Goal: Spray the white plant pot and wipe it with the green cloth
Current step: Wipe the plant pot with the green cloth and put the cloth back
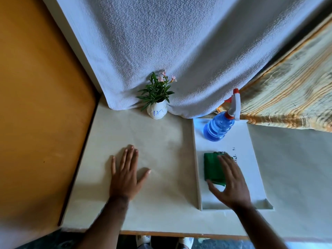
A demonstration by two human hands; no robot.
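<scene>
The white plant pot [157, 111], marked with blue scribbles and holding a leafy plant with pink flowers, stands at the back of the table against a white towel. A blue spray bottle [219, 127] with a white and red trigger head stands at the far end of a white tray [249, 151]. The folded green cloth [212, 168] lies in the tray's middle. My right hand [230, 182] hovers over the cloth with fingers spread, covering its right side; whether it touches is unclear. My left hand [126, 174] lies flat and open on the table, well in front of the pot.
A cream sheet covers the table [161, 177]. A white towel [179, 51] hangs behind the pot. A striped orange and grey fabric [291, 90] hangs at the back right. An orange wall [32, 105] borders the table on the left. The table's front edge [179, 234] is close to me.
</scene>
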